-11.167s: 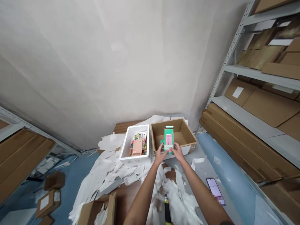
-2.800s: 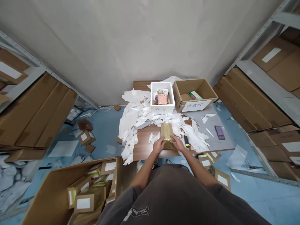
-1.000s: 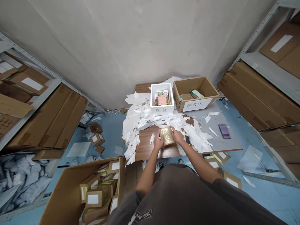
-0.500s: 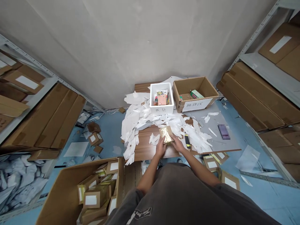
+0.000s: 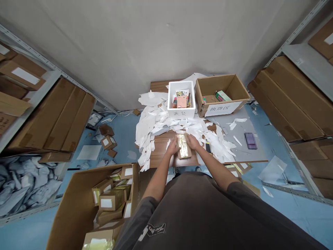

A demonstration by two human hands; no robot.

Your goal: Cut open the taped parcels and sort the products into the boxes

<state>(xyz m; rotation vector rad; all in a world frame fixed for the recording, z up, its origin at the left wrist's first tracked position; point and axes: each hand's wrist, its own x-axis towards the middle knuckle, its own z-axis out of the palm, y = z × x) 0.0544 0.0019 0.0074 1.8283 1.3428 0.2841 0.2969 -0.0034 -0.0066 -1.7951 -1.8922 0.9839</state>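
Observation:
A small cardboard box [image 5: 184, 147] with shiny tape along its middle lies at the table's front edge, its long side pointing away from me. My left hand [image 5: 172, 147] grips its left side, and my right hand [image 5: 193, 141] is on its right side near the far end. Torn white paper [image 5: 151, 130] surrounds the spot on the left, back and right. Just right of my right hand is a black and yellow tool [image 5: 208, 147], partly covered by paper; its kind is hard to make out.
A white foam box [image 5: 181, 113] holding small packets and an open carton [image 5: 221, 108] with a handwritten label stand at the back. At lower left is a big carton [image 5: 65, 201] of taped boxes. Shelves with cartons [image 5: 62, 114] flank both sides. A blurred purple item [image 5: 250, 141] lies at right.
The box has turned and now shows its long taped face lengthwise. My hands have moved apart to its two sides. The view has shifted slightly.

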